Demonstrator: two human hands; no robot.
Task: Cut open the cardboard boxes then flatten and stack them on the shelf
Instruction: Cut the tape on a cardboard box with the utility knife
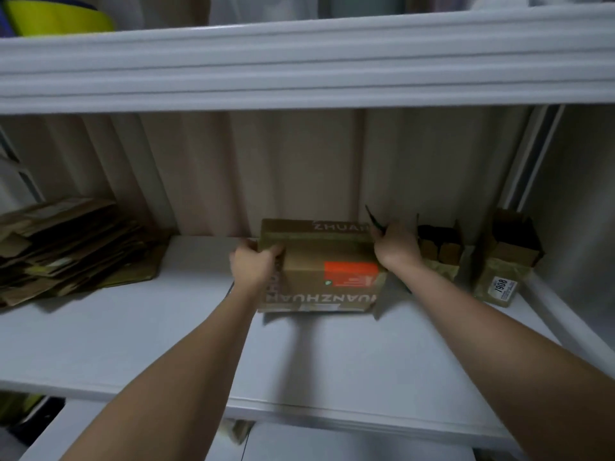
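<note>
A closed brown cardboard box (319, 257) with an orange label and white lettering sits at the back middle of the white shelf (133, 334). My left hand (254, 262) grips the box's left top edge. My right hand (396, 242) is at the box's far right corner and holds a thin dark blade (372, 219) that points up and back. A pile of flattened cardboard (66, 247) lies at the left end of the shelf.
Two small opened boxes (439, 247) (506, 257) stand at the right end of the shelf, the right one bearing a white label. A thick white upper shelf edge (299, 61) spans above. Corrugated wall panels stand behind, and a lower shelf level shows below.
</note>
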